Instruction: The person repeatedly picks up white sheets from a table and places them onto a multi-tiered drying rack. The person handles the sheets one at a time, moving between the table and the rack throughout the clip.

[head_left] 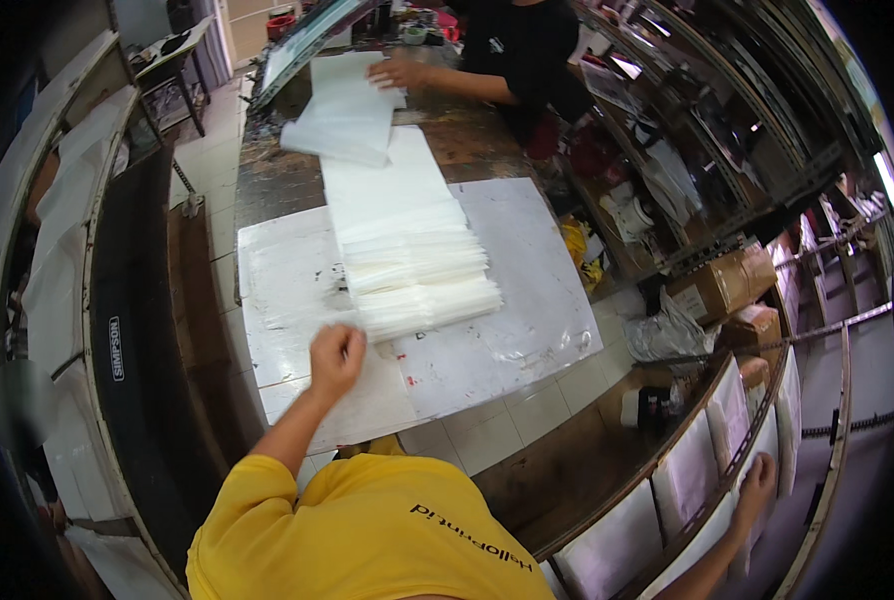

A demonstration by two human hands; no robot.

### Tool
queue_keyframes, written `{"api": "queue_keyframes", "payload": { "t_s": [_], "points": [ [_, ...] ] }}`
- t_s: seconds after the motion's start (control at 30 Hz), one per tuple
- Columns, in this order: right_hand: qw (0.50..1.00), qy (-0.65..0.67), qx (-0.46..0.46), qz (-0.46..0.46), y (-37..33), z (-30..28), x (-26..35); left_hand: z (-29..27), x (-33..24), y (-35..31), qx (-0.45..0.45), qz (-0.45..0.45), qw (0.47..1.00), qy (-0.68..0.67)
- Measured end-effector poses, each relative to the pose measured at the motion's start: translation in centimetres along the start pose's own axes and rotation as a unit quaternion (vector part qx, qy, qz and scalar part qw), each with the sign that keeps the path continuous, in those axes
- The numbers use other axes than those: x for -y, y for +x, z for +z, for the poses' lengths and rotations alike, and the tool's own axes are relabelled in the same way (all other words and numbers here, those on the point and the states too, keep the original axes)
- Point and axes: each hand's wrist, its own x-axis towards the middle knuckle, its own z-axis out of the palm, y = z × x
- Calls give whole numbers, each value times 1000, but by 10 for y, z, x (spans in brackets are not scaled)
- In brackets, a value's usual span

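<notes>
Over the near left part of the table, my left hand (pixel 337 357) is closed with its fingers curled in. A small dark spot shows at the fingers, and I cannot make out what, if anything, is held. Just beyond it lies a fanned stack of thin white sheets (pixel 422 275). Far to the right, my right hand (pixel 757 484) is at the edge of a white panel (pixel 764 445) on the rack, its fingers bent against it. Whether the panel is cloth or board is unclear. At the table's far end, another person's hand (pixel 397 73) rests on a loose white sheet (pixel 352 110).
A white cover sheet (pixel 527 250) lies over the near part of the dark wooden table (pixel 467 155). Racks of white panels (pixel 62 290) stand at left, beside a long black bench (pixel 142 380). At right are metal shelves (pixel 707 110), a cardboard box (pixel 724 285) and a plastic bag (pixel 664 330).
</notes>
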Motion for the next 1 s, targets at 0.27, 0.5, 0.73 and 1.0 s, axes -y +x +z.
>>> {"api": "queue_keyframes", "payload": {
  "t_s": [0.27,0.5,0.73,1.0],
  "points": [
    [971,79,225,7,-11,158,164,-30,131,181,-30,66,966,250],
    [954,105,278,44,-36,186,186,-8,211,244,73,7,901,428],
    [938,158,289,109,-56,204,183,-8,231,264,93,23,866,491],
    [880,287,376,46,-76,291,226,64,62,235,133,233,932,244]
  ]
}}
